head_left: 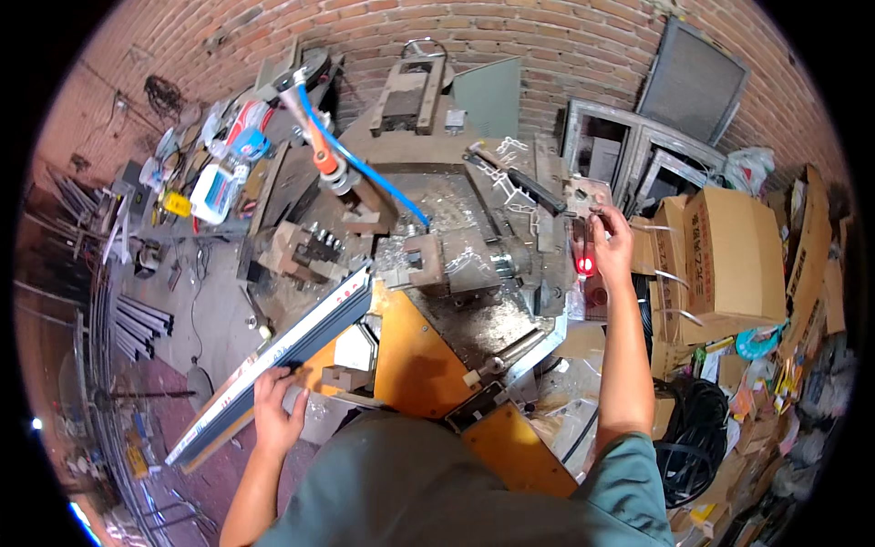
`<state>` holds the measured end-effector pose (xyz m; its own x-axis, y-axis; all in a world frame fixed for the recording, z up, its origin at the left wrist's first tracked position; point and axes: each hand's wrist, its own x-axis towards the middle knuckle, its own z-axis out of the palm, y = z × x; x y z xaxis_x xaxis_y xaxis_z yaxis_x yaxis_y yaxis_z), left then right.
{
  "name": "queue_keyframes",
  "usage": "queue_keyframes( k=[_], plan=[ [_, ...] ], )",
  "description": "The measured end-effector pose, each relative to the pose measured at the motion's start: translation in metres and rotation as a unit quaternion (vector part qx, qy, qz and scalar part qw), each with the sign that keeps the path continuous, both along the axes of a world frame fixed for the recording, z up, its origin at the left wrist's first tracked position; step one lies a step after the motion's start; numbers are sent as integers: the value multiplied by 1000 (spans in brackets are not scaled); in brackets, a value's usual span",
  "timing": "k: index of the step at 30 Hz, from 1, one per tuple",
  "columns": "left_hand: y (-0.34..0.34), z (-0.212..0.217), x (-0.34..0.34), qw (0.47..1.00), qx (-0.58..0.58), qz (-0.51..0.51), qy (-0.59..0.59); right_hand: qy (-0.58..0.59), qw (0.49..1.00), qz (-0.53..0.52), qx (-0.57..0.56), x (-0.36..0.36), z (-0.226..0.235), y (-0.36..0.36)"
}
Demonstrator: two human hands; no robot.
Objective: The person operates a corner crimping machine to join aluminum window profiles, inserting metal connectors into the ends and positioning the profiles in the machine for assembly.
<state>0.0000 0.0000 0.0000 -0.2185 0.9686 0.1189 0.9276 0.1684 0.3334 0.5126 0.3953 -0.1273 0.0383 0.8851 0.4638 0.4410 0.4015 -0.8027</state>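
Left hand: mine (278,415) is loosely open, thumb apart, fingers resting on the profile's near side.
Long white-and-dark-grey profile (296,342): slants from my lower left up to the machine; I'd keep it steady with light, even pressure.
Orange metal plate (415,346): just right of the profile; its edges leave my left wrist little room that way.
Right hand: mine (612,242) has fingers bent narrow above a glowing red light (584,265); I cannot tell whether they pinch anything.
Slotted grey steel block (424,260): near the profile's inner end; I'd keep fingertips off its edges.
Reddish floor (169,374): best swinging room, left.
Large brown cardboard box (734,264): limits my right elbow outward.
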Motion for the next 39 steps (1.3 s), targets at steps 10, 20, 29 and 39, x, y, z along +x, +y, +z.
queue_keyframes(
  k=[10,20,29,39],
  plan=[
    [28,-2,-23,998,41,-24,-41,206,976,-4,-68,-46,28,-27],
    [144,-32,-23,980,95,-155,-76,383,853,347,-79,-113,189,-96],
    [201,-75,-24,981,66,-179,-21,321,918,145,-180,-142,195,-110],
    [212,-87,-27,981,96,-162,-49,239,904,150,-321,-189,169,-74]
  ],
)
